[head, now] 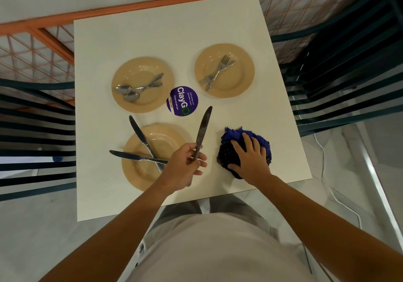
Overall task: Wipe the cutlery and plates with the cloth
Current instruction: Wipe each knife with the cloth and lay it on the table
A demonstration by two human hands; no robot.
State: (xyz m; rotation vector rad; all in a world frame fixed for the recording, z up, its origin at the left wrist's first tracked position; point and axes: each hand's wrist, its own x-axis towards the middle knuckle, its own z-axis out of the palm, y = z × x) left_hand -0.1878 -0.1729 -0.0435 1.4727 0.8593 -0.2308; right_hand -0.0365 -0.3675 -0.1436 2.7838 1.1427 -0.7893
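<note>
On the left of the white table (98,129), the far-left plate (130,102) carries a cluster of spoons (136,88), bowls toward the left edge. Nearer the person, the near plate (139,177) holds two knives (139,138), crossed over each other with blades pointing left and away. The left hand (185,166) hovers just right of that plate, its fingers (199,157) curled and pinching the handle of a third knife (203,129), which stands tilted with the blade aimed away from the person. Behind that blade, a round purple sticker (183,100) reading "ClayGO" lies on the table between the two far plates. Farther right, the far-right plate (237,85) carries a few forks (218,73), overlapping. In front of it, the dark blue cloth (244,148) sits bunched on the table near the right edge; the right hand (250,157) rests on top of it, fingers spread and lying flat over the fabric. Dark slatted chairs (349,68) flank the table on both sides.
</note>
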